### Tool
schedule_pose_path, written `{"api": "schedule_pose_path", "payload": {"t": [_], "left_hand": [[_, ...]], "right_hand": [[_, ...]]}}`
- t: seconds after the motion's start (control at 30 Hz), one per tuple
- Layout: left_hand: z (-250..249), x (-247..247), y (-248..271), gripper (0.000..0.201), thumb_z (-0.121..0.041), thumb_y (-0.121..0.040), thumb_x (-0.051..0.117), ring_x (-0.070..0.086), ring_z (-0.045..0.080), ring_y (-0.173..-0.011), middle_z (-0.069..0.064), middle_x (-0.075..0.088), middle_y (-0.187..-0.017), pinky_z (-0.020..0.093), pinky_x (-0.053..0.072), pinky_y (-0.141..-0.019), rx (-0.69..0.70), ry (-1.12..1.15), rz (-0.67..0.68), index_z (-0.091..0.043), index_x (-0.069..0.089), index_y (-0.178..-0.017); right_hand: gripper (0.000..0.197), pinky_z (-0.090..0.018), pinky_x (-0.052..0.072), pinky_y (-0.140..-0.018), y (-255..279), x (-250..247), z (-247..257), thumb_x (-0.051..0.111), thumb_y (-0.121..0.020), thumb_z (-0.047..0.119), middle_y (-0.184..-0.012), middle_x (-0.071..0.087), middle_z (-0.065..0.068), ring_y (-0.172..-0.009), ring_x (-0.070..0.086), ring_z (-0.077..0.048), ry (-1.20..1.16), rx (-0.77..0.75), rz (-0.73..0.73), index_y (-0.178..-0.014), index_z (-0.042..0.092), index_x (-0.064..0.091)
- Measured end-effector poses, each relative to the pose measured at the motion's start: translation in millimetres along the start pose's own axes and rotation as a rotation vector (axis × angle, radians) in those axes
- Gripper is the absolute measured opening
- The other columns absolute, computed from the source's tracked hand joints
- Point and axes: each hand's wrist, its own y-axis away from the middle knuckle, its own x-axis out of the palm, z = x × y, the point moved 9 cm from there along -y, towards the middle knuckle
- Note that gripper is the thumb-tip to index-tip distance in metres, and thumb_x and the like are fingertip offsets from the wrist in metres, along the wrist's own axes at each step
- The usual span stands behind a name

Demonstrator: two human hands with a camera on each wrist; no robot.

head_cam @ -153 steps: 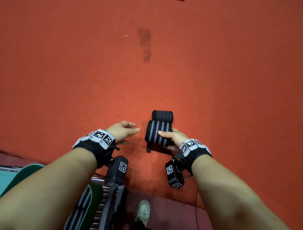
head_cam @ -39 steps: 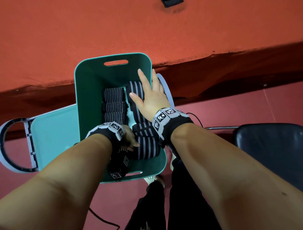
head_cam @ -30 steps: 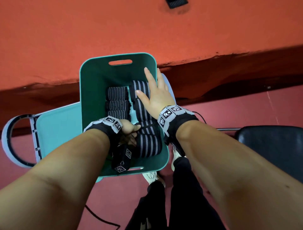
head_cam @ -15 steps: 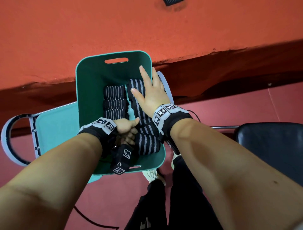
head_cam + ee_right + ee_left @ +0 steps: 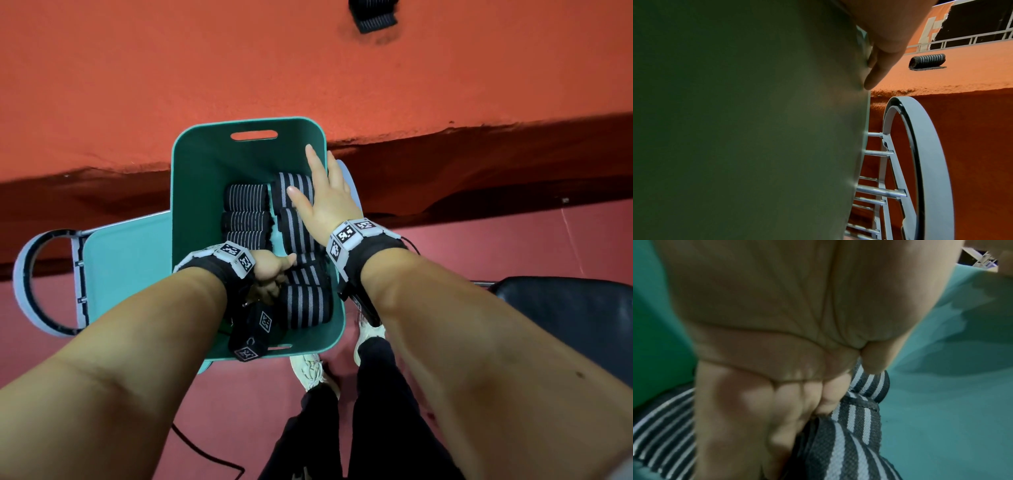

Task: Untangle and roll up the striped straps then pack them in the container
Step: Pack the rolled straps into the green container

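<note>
Reaching into a teal container (image 5: 205,178) set on a red floor below the edge of an orange mat (image 5: 171,68). Lying flat with straight fingers, right hand (image 5: 325,202) resting across the right-hand column of rolled striped straps (image 5: 294,222), fingertips lying by the container's right wall. Curling down between the two columns near the front wall, left hand (image 5: 270,274) pinching a wide-striped strap (image 5: 859,418) between thumb and bent fingers, as seen from the left wrist. Sitting stacked in the left column, three finer-striped rolls (image 5: 246,216). Lying well apart at the far end of the mat, one more rolled strap (image 5: 375,15). Standing beside the container on the left, a pale teal cart panel with a grey ring handle (image 5: 27,281). Showing at the right edge, a black seat (image 5: 565,308).
</note>
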Motion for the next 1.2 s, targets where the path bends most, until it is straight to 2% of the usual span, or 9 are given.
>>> {"api": "schedule_pose_path", "payload": {"t": [0.1, 0.17, 0.27, 0.33, 0.37, 0.47, 0.73, 0.97, 1.2], "left_hand": [[-11.9, -11.9, 24.9, 0.059, -0.059, -0.093, 0.032, 0.065, 0.028, -0.084, 0.01, 0.066, -0.107, 0.021, 0.045, -0.044, 0.029, -0.072, -0.061, -0.008, 0.052, -0.115], [-22.7, -22.2, 42.4, 0.061, -0.059, -0.093, 0.034, 0.062, 0.026, -0.083, 0.009, 0.064, -0.116, 0.02, 0.042, -0.043, 0.079, -0.06, -0.111, -0.009, 0.051, -0.123], [-37.0, -38.6, 67.4, 0.06, -0.059, -0.092, 0.036, 0.066, 0.024, -0.081, 0.004, 0.066, -0.106, 0.026, 0.05, -0.051, 0.165, -0.021, -0.189, -0.009, 0.056, -0.12], [-46.5, -49.5, 84.9, 0.063, -0.058, -0.092, 0.038, 0.066, 0.03, -0.099, 0.007, 0.067, -0.104, 0.043, 0.056, -0.076, 0.238, -0.014, -0.224, -0.004, 0.058, -0.117], [-50.7, -55.1, 96.3, 0.063, -0.058, -0.091, 0.04, 0.064, 0.032, -0.102, 0.009, 0.067, -0.107, 0.048, 0.054, -0.085, 0.269, -0.002, -0.247, -0.003, 0.059, -0.116], [-64.1, -67.5, 132.1, 0.061, -0.057, -0.093, 0.038, 0.062, 0.029, -0.105, 0.008, 0.062, -0.119, 0.049, 0.05, -0.092, 0.347, 0.021, -0.297, -0.006, 0.057, -0.121], [-119.4, -101.6, 188.5, 0.041, -0.053, -0.093, 0.041, 0.055, 0.016, -0.075, -0.001, 0.062, -0.094, 0.035, 0.051, -0.068, 0.586, 0.211, -0.361, -0.016, 0.06, -0.094], [-199.7, -121.0, 188.6, 0.043, -0.051, -0.096, 0.037, 0.055, 0.02, -0.098, 0.002, 0.059, -0.111, 0.036, 0.053, -0.07, 0.647, 0.238, -0.33, -0.015, 0.055, -0.112], [-310.5, -158.4, 149.5, 0.046, -0.048, -0.096, 0.037, 0.054, 0.02, -0.101, 0.002, 0.057, -0.114, 0.036, 0.05, -0.074, 0.612, 0.35, -0.377, -0.013, 0.055, -0.119]], "right_hand": [[0.066, -0.04, 0.022, -0.114, 4.4, -7.3, -0.3, 0.034, -0.096, 0.05, -0.158, -0.007, -0.001, -0.145, 0.005, -0.025, 0.023, 0.029, 0.039, -0.149, 0.036, -0.002], [0.066, -0.039, 0.024, -0.111, 8.4, -12.9, 1.3, 0.033, -0.096, 0.051, -0.158, -0.008, 0.0, -0.145, 0.006, -0.025, 0.064, 0.047, 0.057, -0.149, 0.035, -0.003], [0.066, -0.041, 0.022, -0.113, 13.9, -26.0, 11.6, 0.032, -0.096, 0.051, -0.158, -0.008, -0.001, -0.145, 0.006, -0.026, 0.096, 0.045, 0.059, -0.149, 0.034, -0.003], [0.065, -0.043, 0.025, -0.11, 16.2, -39.8, 23.8, 0.032, -0.096, 0.051, -0.158, -0.007, 0.0, -0.144, 0.008, -0.027, 0.1, 0.038, 0.049, -0.149, 0.035, -0.002], [0.065, -0.043, 0.027, -0.108, 16.7, -47.8, 30.9, 0.033, -0.096, 0.051, -0.158, -0.007, 0.001, -0.144, 0.009, -0.028, 0.108, 0.028, 0.04, -0.149, 0.035, -0.002], [0.065, -0.044, 0.027, -0.108, 18.1, -75.2, 52.9, 0.033, -0.096, 0.05, -0.158, -0.005, 0.0, -0.143, 0.011, -0.03, 0.144, -0.007, 0.002, -0.149, 0.035, -0.001], [0.064, -0.043, 0.025, -0.11, 0.6, -150.1, 77.1, 0.035, -0.096, 0.048, -0.158, -0.001, -0.002, -0.142, 0.015, -0.029, 0.145, -0.032, -0.151, -0.15, 0.031, 0.004], [0.062, -0.042, 0.022, -0.111, -64.9, -197.5, 55.7, 0.036, -0.097, 0.045, -0.158, 0.003, -0.004, -0.142, 0.016, -0.029, 0.124, -0.006, -0.15, -0.15, 0.029, 0.007], [0.063, -0.039, 0.025, -0.109, -192.6, -241.5, 11.6, 0.039, -0.096, 0.044, -0.155, 0.013, -0.005, -0.137, 0.025, -0.032, 0.104, 0.031, -0.086, -0.15, 0.028, 0.01]]}}
